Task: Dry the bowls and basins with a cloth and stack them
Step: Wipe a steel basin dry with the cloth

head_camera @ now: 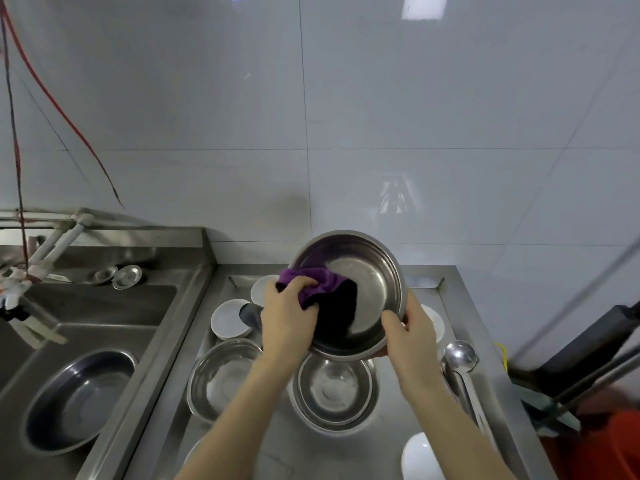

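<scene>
Steel basin (374, 282) is being held above the counter (453, 403), tilting up w/ its opening facing the person. Left hand (287, 317) is reaching over the left rim, fingers curling round a purple cloth (325, 282) & pressing it inside. Right hand (412, 334) is gripping the lower-right rim, thumb inside. Below, nested steel bowls (334, 389) are sitting on the counter.

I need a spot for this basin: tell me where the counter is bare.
Bare steel counter nearest you, in front of the nested steel bowls, left of the white bowl. Crowded: round white plates back left, steel ladle along the right.
</scene>
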The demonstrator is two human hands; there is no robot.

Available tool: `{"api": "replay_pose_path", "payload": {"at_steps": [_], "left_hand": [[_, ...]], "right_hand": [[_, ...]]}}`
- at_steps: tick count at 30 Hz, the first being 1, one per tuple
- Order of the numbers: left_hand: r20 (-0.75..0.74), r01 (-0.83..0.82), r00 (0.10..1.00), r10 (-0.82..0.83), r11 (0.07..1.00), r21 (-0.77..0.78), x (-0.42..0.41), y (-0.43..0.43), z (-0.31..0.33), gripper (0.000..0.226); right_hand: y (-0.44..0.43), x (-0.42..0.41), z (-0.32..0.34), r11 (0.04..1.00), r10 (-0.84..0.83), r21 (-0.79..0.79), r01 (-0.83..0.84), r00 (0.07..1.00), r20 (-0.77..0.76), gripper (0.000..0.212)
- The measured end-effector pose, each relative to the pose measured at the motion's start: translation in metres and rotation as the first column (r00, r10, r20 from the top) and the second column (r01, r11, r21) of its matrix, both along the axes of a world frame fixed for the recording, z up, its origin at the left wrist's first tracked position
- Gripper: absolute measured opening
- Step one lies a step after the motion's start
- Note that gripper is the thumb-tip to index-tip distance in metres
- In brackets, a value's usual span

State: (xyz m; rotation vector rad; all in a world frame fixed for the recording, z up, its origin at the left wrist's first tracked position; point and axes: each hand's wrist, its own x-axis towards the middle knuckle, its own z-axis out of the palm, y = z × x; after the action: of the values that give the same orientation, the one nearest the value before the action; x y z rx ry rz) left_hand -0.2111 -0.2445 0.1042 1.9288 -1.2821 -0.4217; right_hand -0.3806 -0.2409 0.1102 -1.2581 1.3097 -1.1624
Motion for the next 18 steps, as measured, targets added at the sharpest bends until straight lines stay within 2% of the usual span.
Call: {"api": "replay_pose_path", "payload": {"at_steps": [3, 5, 7, 8, 12, 15, 18], "left_hand": [[-0.265, -0.08, 0.961, 0.084, 0.996, 0.028, -0.031, 0.014, -0.01, 0.028], [-0.465, -0.091, 0.881, 0.089, 0.996, 0.019, -0.048, 0.021, -0.008, 0.017], [-0.54, -0.11, 0.837, 0.092, 0.994, 0.0, -0.049, 0.019, -0.01, 0.025], [-0.514, -0.098, 0.854, 0.081, 0.995, -0.006, -0.046, 0.016, -0.013, 0.026], [-0.251, 0.004, 0.968, 0.003, 1.0, 0.025, -0.02, 0.002, -0.018, 0.011], [-0.122, 0.093, 0.989, -0.088, 0.995, 0.035, -0.001, -0.005, -0.008, 0.016], [0.124, 0.266, 0.954, -0.273, 0.962, 0.065, 0.021, -0.009, 0.003, 0.019]], "right_hand": [[0.003, 0.022, -0.01, 0.991, -0.121, -0.057, 0.123, 0.992, 0.046, 0.045], [0.008, 0.031, -0.013, 0.988, -0.137, -0.056, 0.141, 0.988, 0.076, 0.055], [0.01, 0.033, -0.017, 0.989, -0.138, -0.049, 0.142, 0.987, 0.081, 0.056], [0.008, 0.03, -0.018, 0.99, -0.128, -0.044, 0.132, 0.989, 0.071, 0.055], [-0.001, 0.008, -0.007, 1.0, -0.026, 0.019, 0.024, 0.996, 0.087, 0.054], [-0.011, -0.011, 0.013, 0.994, 0.077, 0.068, -0.08, 0.996, 0.045, 0.051], [-0.023, -0.036, 0.038, 0.947, 0.276, 0.187, -0.262, 0.959, -0.056, 0.047]]}}
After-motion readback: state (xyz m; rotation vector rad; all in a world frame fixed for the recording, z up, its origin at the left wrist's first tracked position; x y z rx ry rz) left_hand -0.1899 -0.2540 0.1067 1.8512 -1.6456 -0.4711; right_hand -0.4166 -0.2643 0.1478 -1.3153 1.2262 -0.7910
